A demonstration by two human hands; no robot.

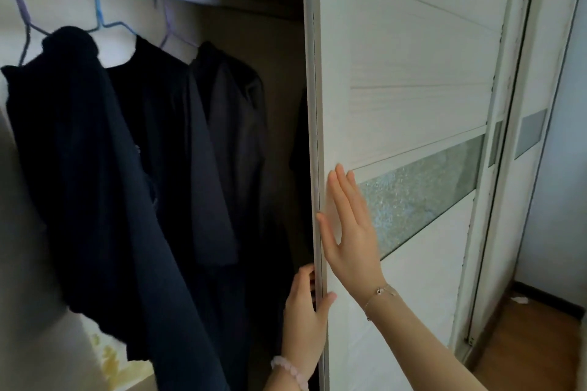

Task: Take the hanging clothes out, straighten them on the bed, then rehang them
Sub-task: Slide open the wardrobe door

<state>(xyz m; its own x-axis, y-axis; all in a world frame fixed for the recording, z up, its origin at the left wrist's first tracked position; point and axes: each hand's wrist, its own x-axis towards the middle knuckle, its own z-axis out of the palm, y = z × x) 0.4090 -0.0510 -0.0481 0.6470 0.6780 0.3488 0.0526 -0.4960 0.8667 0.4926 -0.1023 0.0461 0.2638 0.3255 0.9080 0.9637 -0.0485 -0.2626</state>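
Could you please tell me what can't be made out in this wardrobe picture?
Head view: a dark garment, mostly hidden by the door.
Head view: the left hand fingertips, wrapped behind the door's edge.
Head view: the hanging clothes, whose lower ends are cut off by the picture's bottom edge.

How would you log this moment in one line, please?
left hand: grips sliding door edge | right hand: flat on door face | dark clothes: on hangers, not yet taken out
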